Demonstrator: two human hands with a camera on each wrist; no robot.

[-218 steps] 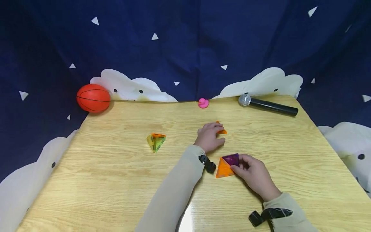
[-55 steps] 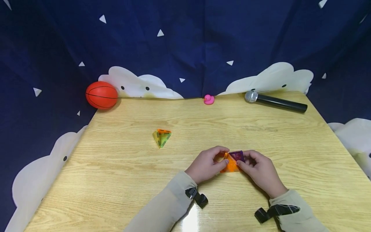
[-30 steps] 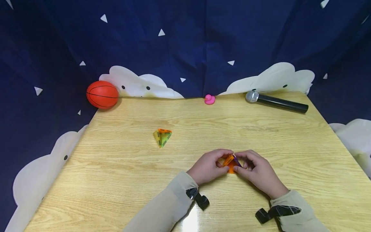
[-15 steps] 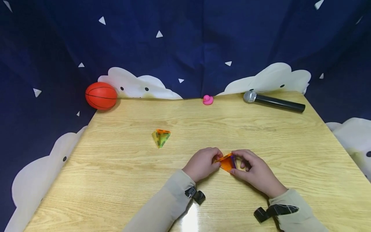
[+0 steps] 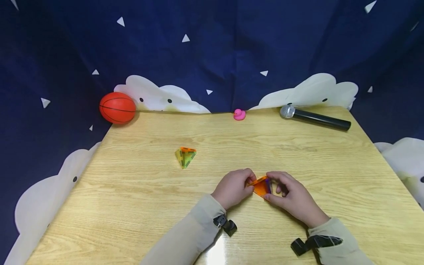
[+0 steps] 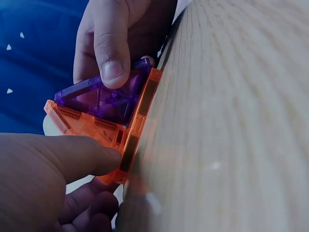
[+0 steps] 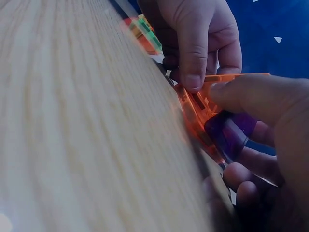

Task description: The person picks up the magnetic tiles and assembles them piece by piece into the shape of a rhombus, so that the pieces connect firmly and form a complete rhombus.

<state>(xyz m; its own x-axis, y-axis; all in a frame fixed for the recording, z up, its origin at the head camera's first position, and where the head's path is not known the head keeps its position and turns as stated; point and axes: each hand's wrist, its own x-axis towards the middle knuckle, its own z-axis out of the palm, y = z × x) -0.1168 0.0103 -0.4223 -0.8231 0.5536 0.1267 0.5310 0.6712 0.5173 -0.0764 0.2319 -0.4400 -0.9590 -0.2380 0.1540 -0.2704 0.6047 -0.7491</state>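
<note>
Both hands work at a small group of translucent triangular magnetic tiles on the table, right of the middle. One orange tile [image 5: 260, 188] lies at the bottom. A second orange tile [image 6: 91, 126] stands tilted up from it, pinched by the thumb and fingers of my left hand [image 5: 233, 188]. Leaning up on the right side is a purple tile [image 6: 113, 99], which my right hand [image 5: 293, 198] holds between thumb and fingers. The raised tiles meet near the top in the head view. Fingers hide part of their edges.
A small pyramid [image 5: 186, 157] of yellow, green and orange tiles stands to the left on the wooden table [image 5: 132, 198]. Along the back are a red ball [image 5: 117, 108], a pink duck [image 5: 239, 114] and a black microphone [image 5: 316, 118]. A dark blue curtain [image 5: 198, 55] hangs behind.
My left hand has brought the loose orange tile from farther back to the other two. The purple tile, flat at first, now stands tilted up. Over the last half second the hands barely moved.
</note>
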